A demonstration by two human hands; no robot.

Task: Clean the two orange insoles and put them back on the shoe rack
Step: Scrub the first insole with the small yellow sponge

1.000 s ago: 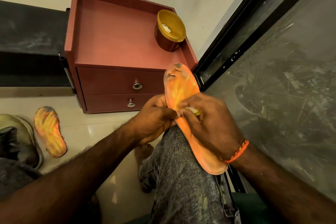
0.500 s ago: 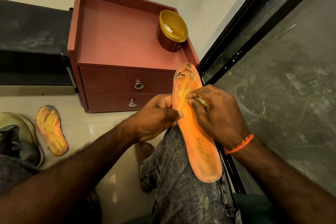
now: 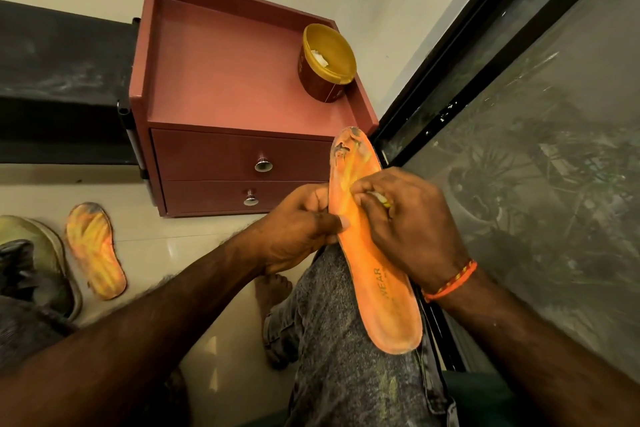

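Observation:
An orange insole lies along my knee, its worn toe end pointing at the cabinet. My left hand grips its left edge, thumb on top. My right hand presses down on the insole's middle, fingers curled round a small pale wad that is mostly hidden. A second orange insole, stained and streaked yellow, lies flat on the floor at the left.
A reddish two-drawer cabinet stands against the wall with an open yellow tub on top. A dark shoe rack is at the left. A greenish shoe sits by the floor insole. A glass door runs along the right.
My right hand has slid up the insole from its middle toward the toe end, uncovering the printed heel half. My left hand has kept its grip on the edge.

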